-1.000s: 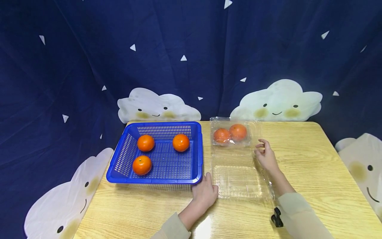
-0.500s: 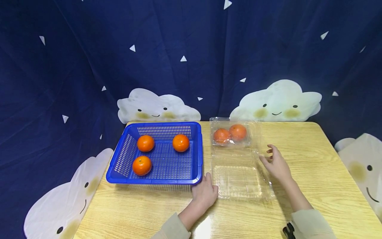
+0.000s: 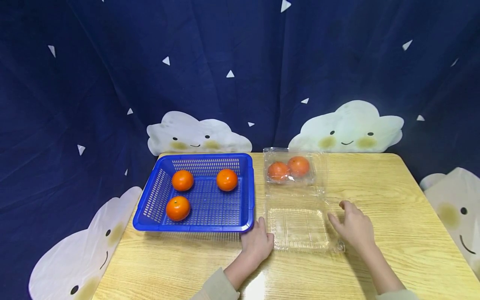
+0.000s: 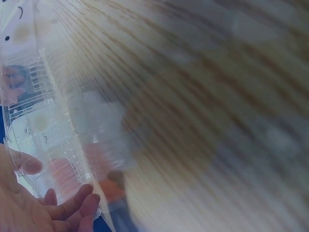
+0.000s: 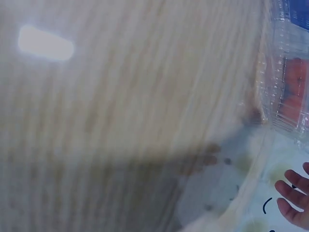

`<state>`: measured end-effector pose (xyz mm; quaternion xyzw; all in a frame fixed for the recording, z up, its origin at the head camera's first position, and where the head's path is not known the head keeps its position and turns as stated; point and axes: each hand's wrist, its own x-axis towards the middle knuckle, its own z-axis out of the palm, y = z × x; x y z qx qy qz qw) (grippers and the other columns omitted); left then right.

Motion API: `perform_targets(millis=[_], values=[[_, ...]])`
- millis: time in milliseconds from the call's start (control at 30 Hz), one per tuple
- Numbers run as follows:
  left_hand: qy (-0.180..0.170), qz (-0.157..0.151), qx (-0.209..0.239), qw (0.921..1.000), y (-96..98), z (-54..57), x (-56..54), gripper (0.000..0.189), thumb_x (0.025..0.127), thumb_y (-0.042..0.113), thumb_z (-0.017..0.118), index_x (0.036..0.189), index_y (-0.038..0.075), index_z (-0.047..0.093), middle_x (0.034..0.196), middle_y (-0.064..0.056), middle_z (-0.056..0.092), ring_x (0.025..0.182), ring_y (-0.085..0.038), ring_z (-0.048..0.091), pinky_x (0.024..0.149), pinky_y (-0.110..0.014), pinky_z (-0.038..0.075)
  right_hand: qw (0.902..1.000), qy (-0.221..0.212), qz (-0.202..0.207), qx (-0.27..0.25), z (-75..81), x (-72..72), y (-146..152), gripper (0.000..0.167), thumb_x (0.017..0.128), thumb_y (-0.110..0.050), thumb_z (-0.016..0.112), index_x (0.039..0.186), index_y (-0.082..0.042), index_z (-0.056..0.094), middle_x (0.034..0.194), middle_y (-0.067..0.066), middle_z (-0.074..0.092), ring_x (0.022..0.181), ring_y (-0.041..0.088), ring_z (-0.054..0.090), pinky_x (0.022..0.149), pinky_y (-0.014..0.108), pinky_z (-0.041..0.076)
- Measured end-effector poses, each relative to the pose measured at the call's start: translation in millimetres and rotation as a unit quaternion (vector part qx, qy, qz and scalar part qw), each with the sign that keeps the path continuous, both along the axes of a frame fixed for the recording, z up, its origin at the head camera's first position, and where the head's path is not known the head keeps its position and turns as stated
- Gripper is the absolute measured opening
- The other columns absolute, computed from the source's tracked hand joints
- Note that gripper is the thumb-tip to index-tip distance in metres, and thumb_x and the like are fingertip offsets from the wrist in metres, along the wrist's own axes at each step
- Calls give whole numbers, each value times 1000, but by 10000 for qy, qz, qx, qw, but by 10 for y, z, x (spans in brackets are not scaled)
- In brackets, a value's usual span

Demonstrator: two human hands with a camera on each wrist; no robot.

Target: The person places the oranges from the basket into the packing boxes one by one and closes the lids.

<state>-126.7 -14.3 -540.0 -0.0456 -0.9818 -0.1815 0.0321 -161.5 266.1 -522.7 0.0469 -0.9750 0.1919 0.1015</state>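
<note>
A clear plastic clamshell container (image 3: pixel 298 228) lies unfolded on the table in the head view. Two tangerines, one on the left (image 3: pixel 278 171) and one on the right (image 3: pixel 298 166), show through its far half; the near half holds nothing. My left hand (image 3: pixel 257 241) rests at the container's near left edge with the thumb against it, its fingers by the basket corner. In the left wrist view, that hand's fingers (image 4: pixel 72 205) are loosely bent beside the plastic. At the container's right side hovers my right hand (image 3: pixel 355 226), fingers relaxed and holding nothing.
A blue plastic basket (image 3: pixel 187 228) stands left of the container, with three tangerines inside: one at the back left (image 3: pixel 182 180), one at the front left (image 3: pixel 178 208) and one at the right (image 3: pixel 226 180). A dark blue curtain (image 3: pixel 240 54) with clouds hangs behind the table.
My right hand has moved right and toward the near side, away from the container's far half. The left hand, the container and the tangerines have stayed in place.
</note>
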Motion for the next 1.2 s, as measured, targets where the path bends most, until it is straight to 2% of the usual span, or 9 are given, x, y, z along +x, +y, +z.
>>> perform_targets(millis=[133,267,400,633,1000,1200], values=[[2,0,-19,10000,1,3,2,20,78,25,49,86,7,43,72,-5,50,65,-27,56,53,-36,35,9999,-121,33,1,-45,77,1,54,83,-39,60,107,9,50,99,27,59,70,35,59,48,36,45],[-31,3,47,10000,3,10,4,20,78,24,50,86,7,42,71,-5,48,63,-27,56,50,-35,34,9993,-365,23,2,-74,153,-2,55,83,-40,60,107,8,50,100,27,59,67,30,58,45,30,41],[-28,7,42,10000,2,11,8,20,79,24,51,87,7,42,71,-5,48,61,-27,56,49,-35,34,9983,-587,-58,-13,-90,201,-14,54,83,-41,60,109,5,50,103,24,59,71,30,59,47,30,42],[-23,-1,19,10000,0,16,16,20,79,23,51,87,7,42,70,-5,47,60,-26,55,48,-34,33,9969,-779,-42,38,-115,204,-29,47,82,-38,62,104,2,51,93,18,61,58,17,49,45,27,36],[10,12,-8,10000,12,5,13,21,79,25,50,87,8,42,72,-5,48,58,-25,54,49,-34,33,9947,-927,174,413,-142,198,-30,35,84,-31,58,103,-3,51,80,9,56,51,15,38,43,27,30],[34,36,-13,10000,5,0,9,21,79,25,50,86,8,42,72,-5,48,57,-25,54,47,-33,32,9934,-978,244,554,-119,197,-44,32,85,-30,56,103,-3,52,80,9,56,54,16,43,46,29,35]])
